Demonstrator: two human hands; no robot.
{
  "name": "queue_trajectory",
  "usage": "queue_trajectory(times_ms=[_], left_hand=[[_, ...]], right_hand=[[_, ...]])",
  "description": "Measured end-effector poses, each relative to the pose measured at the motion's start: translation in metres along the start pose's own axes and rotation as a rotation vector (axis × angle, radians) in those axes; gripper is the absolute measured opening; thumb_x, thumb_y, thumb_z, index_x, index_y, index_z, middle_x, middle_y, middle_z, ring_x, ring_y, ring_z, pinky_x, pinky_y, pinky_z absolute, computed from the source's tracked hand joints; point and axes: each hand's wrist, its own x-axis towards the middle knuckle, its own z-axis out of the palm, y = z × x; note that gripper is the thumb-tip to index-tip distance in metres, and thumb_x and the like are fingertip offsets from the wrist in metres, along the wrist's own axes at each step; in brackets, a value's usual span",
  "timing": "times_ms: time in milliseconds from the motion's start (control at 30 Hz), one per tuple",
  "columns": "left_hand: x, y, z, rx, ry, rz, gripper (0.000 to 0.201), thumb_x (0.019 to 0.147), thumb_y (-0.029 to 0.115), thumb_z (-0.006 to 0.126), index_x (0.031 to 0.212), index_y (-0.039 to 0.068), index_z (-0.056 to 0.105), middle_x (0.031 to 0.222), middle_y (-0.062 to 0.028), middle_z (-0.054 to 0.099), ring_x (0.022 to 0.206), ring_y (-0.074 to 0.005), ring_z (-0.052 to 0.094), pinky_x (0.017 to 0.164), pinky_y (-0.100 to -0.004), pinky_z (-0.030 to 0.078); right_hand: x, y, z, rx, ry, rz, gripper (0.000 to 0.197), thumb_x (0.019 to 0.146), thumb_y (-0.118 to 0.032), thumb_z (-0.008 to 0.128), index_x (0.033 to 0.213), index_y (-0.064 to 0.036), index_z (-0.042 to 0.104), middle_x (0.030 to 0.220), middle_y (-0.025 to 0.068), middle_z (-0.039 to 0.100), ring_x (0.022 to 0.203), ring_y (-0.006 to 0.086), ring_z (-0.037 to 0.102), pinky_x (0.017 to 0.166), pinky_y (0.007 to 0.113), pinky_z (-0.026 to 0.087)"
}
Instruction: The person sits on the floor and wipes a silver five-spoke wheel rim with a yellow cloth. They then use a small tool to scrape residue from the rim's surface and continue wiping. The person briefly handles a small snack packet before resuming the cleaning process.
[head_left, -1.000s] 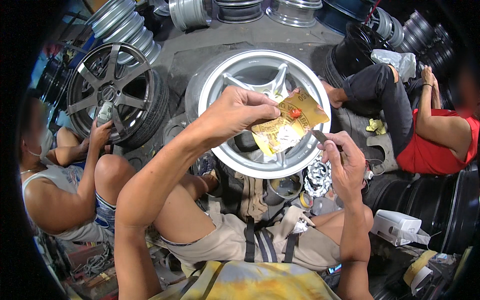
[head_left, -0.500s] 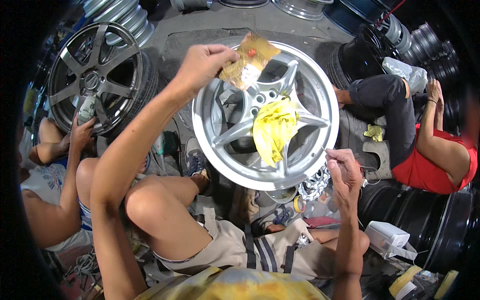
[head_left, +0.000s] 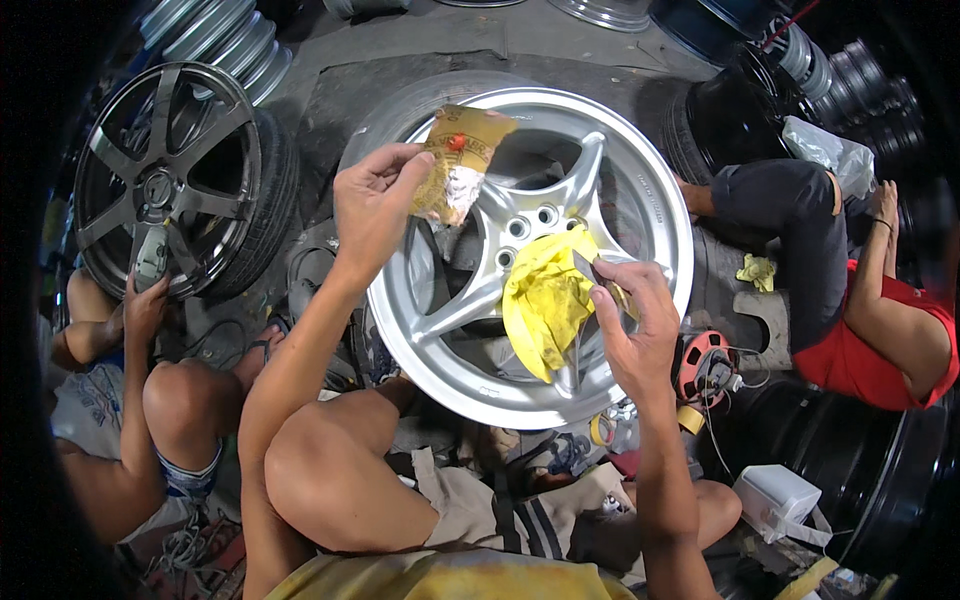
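Note:
A silver alloy wheel (head_left: 560, 172) with wide spokes lies before me. My left hand (head_left: 375, 205) is closed, pinching a piece of brown sandpaper (head_left: 475, 137) above the wheel's left side. On that sheet sit a small red dab and a larger whitish patch of paste. Fingers and thumb of my right hand (head_left: 640, 325) grip a small flat metal scraper (head_left: 585, 267), whose tip overlaps the bunched yellow cloth (head_left: 540, 310). The cloth is draped over the spokes beside the hub holes. Whether the scraper touches the cloth I cannot tell.
A co-worker's hand (head_left: 147, 295) at left holds a grey tool against a dark wheel (head_left: 110, 208). Another person in a red top (head_left: 900, 345) sits at right. A red cable reel (head_left: 700, 365), tape roll (head_left: 601, 430) and white box (head_left: 775, 497) lie nearby.
My right hand has moved up and left with the scraper, from the wheel's edge to the yellow cloth. My left hand has come nearer and left with the sandpaper. The view has shifted slightly.

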Motion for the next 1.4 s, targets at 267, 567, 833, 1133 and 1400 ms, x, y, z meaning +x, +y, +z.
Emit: queue_trajectory(times_ms=[267, 567, 833, 1133, 1400], left_hand=[[-0.002, -0.001, 0.000, -0.024, -0.137, -0.121, 0.014, 0.095, 0.005, 0.069, 0.101, -0.007, 0.072, 0.088, -0.0036, 0.071, 0.076, -0.0046, 0.064, 0.066, -0.0187, 0.051], [0.001, 0.002, -0.003, -0.012, -0.257, -0.157, 0.016, 0.094, 0.006, 0.071, 0.102, -0.007, 0.072, 0.088, -0.0041, 0.071, 0.076, -0.0039, 0.064, 0.067, -0.0181, 0.051], [0.001, 0.000, -0.004, -0.027, -0.283, -0.135, 0.018, 0.095, 0.008, 0.070, 0.104, -0.007, 0.072, 0.086, -0.0043, 0.072, 0.075, -0.0039, 0.065, 0.065, -0.0178, 0.051], [0.001, 0.000, -0.004, -0.011, -0.289, -0.111, 0.019, 0.095, 0.009, 0.070, 0.105, -0.007, 0.072, 0.086, -0.0046, 0.072, 0.075, -0.0042, 0.065, 0.065, -0.0178, 0.052], [0.000, 0.000, -0.004, -0.018, -0.285, -0.126, 0.019, 0.095, 0.007, 0.070, 0.106, -0.008, 0.071, 0.090, -0.0059, 0.072, 0.077, -0.0060, 0.067, 0.067, -0.0195, 0.054]], right_hand=[[0.012, 0.001, 0.036, 0.060, 0.019, -0.011, 0.024, 0.087, 0.001, 0.071, 0.111, 0.0003, 0.073, 0.097, 0.0127, 0.066, 0.087, 0.0229, 0.067, 0.078, 0.032, 0.052], [0.023, -0.006, 0.059, 0.084, 0.035, -0.055, 0.022, 0.088, 0.000, 0.071, 0.110, -0.0004, 0.074, 0.095, 0.0116, 0.065, 0.085, 0.0219, 0.067, 0.075, 0.032, 0.053], [0.033, -0.005, 0.061, 0.048, 0.071, -0.082, 0.021, 0.089, 0.000, 0.070, 0.109, 0.0001, 0.074, 0.095, 0.0133, 0.065, 0.087, 0.0238, 0.067, 0.076, 0.033, 0.052], [0.039, -0.002, 0.065, 0.030, 0.077, -0.111, 0.020, 0.089, 0.001, 0.070, 0.108, 0.0004, 0.074, 0.094, 0.0139, 0.065, 0.086, 0.0248, 0.066, 0.077, 0.034, 0.052], [0.035, 0.000, 0.061, 0.077, 0.043, -0.051, 0.019, 0.090, 0.000, 0.070, 0.108, 0.0008, 0.074, 0.095, 0.0130, 0.066, 0.087, 0.0230, 0.066, 0.078, 0.033, 0.052]])
